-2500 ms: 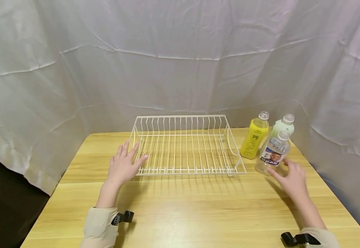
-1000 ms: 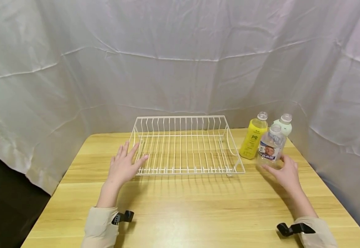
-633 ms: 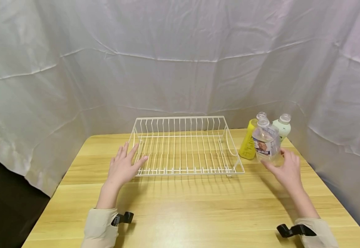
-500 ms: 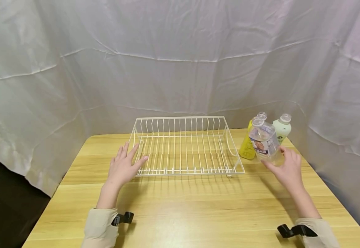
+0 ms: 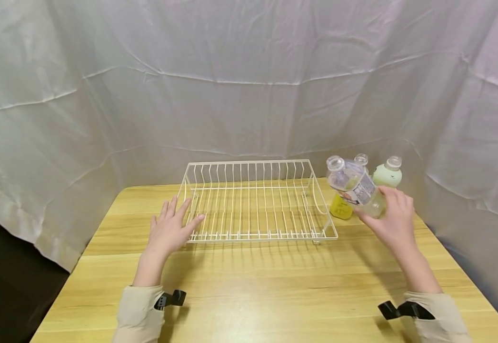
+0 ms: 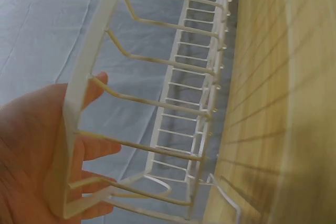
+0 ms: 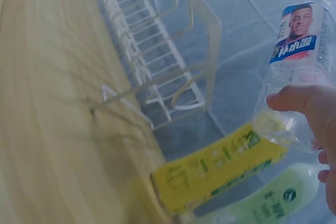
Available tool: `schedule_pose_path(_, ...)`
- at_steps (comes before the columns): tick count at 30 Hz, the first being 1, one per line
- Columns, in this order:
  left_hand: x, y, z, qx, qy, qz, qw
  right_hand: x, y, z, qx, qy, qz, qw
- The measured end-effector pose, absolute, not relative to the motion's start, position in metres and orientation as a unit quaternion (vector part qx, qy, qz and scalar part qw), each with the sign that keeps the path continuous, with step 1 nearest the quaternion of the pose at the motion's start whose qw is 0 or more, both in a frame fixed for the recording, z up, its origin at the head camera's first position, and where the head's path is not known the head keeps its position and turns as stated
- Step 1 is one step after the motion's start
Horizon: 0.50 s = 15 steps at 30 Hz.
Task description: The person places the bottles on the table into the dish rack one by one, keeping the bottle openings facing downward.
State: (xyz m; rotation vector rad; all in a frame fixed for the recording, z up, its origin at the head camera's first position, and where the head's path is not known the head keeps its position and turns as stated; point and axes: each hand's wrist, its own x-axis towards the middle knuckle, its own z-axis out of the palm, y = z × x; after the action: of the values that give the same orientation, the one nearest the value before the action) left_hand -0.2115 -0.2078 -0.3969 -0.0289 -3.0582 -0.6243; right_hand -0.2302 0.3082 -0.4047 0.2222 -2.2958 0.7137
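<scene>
My right hand (image 5: pixel 392 214) grips a clear plastic bottle (image 5: pixel 353 186) near its base, thumb on one side and fingers on the other. The bottle is off the table, its capless neck tilted to the left. In the right wrist view the label of the clear bottle (image 7: pixel 302 30) faces the camera. My left hand (image 5: pixel 169 228) lies with spread, straight fingers on the front left corner of a white wire dish rack (image 5: pixel 257 239). Seen from the left wrist, the palm and fingers of that hand (image 6: pixel 39 135) touch the corner of the rack frame (image 6: pixel 79 87).
Right of the rack stand a yellow bottle (image 5: pixel 341 207), partly hidden behind the clear one, and a pale green bottle (image 5: pixel 388 175). All of it is on a wooden table (image 5: pixel 266 290), with a grey-white curtain (image 5: pixel 232 109) behind and at the sides.
My right hand has lifted the clear bottle from the table and tilted it leftward, so it now overlaps the yellow bottle. The left hand and the rack have stayed in place.
</scene>
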Motion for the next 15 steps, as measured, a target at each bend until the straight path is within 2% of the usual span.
schedule_pose_path(6,-0.215,-0.204,-0.387,-0.009,-0.980,-0.198,0.028,-0.238,0.291,-0.394,0.102,-0.881,0.277,0.369)
schedule_pose_path(15,-0.219,-0.178,-0.359,-0.057,-0.963,-0.237,0.118,-0.245,0.264,-0.381,0.103,-0.880,0.279,0.371)
